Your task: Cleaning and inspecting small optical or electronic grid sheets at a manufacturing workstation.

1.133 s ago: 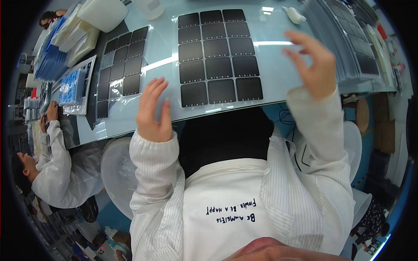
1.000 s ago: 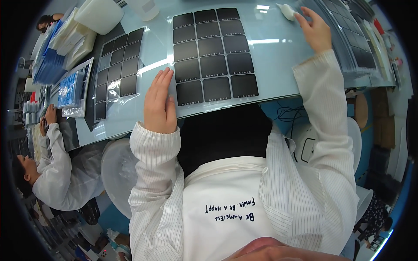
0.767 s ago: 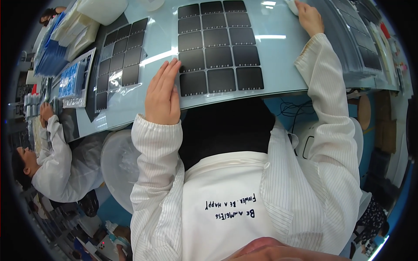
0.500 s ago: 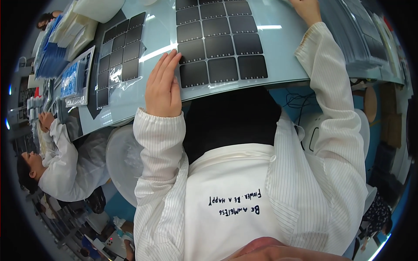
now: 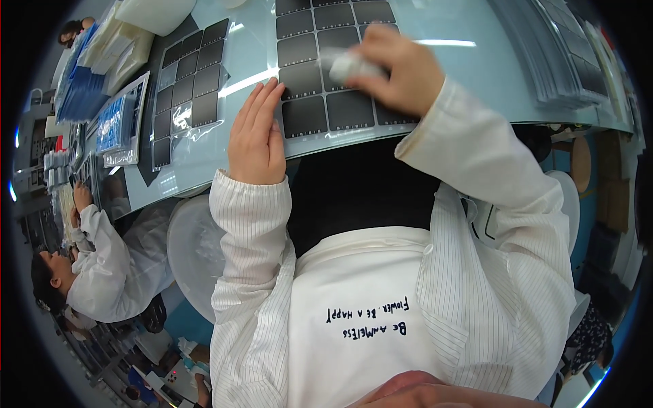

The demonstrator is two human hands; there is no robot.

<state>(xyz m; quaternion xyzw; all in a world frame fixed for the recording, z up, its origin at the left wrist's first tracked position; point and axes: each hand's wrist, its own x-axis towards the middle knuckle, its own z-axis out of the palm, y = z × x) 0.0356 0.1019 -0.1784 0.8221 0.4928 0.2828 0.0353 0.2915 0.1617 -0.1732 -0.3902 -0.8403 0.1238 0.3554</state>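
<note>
At the worktop's (image 5: 462,85) near edge, mid-span: sheet of dark panels (image 5: 305,117) lying flat, its bottom row just in from that edge. Left hand (image 5: 257,143): flat, fingers straight and close together, tips at the sheet's left border; can't tell if it's pressing. Right hand (image 5: 407,75): thumb and fingers pinching a small white object (image 5: 355,68), maybe a squeeze bottle, over the middle column.

Status: sheet laid out, white object in hand. I'd call it mid-step on this sheet. No visible difference between treated and untreated panels, so can't say how many are done or left. Second panel sheet (image 5: 194,85) lies toward the worktop's left end, no hand on it; stack of sheets (image 5: 564,58) at the right end. Can't tell whether either is finished or waiting.

Hidden: far row cut by the frame top; right hand covers several right-side panels. White object's blurred, tip unclear, contact with sheet unconfirmed.
</note>
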